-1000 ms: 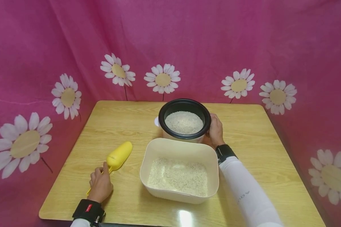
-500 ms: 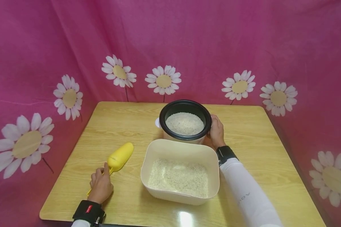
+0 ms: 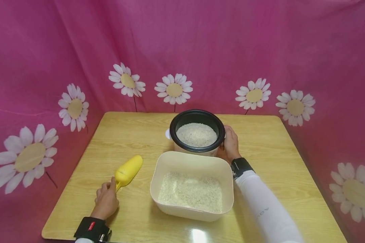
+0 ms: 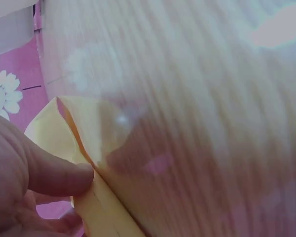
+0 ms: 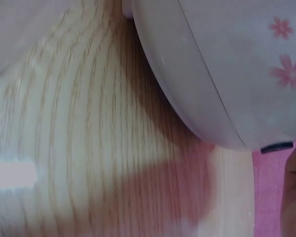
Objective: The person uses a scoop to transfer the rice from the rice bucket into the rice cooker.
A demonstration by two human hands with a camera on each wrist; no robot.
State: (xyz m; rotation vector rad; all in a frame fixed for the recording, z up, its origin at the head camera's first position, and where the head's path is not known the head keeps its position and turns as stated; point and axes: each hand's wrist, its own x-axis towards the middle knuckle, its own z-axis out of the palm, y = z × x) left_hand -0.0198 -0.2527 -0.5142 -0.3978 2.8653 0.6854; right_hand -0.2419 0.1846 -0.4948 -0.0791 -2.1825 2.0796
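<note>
My left hand point(image 3: 105, 199) holds a yellow scoop point(image 3: 129, 171) by its handle at the left of the table, the scoop's rounded back facing up. In the left wrist view the thumb point(image 4: 64, 177) presses on the handle, just behind the scoop's bowl. At the back centre stands a pale rice cooker point(image 5: 197, 64) with pink flowers on its side. Its black-rimmed pot point(image 3: 197, 148) contains white rice point(image 3: 196, 134). My right hand point(image 3: 231, 143) grips the cooker's right side; its fingertips are largely hidden. In the right wrist view only part of that hand point(image 5: 295, 192) shows.
A cream rectangular tub point(image 3: 191, 216) with loose rice point(image 3: 190, 192) on its bottom stands in front of the cooker, close to it. Everything is on a wooden table point(image 3: 280, 162). A pink curtain with daisies point(image 3: 213, 50) rises around the far side and both flanks.
The left hand has shifted slightly, tilting the scoop a little. The right hand stays at the cooker. The whole view has moved slightly; the tub and cooker stay put.
</note>
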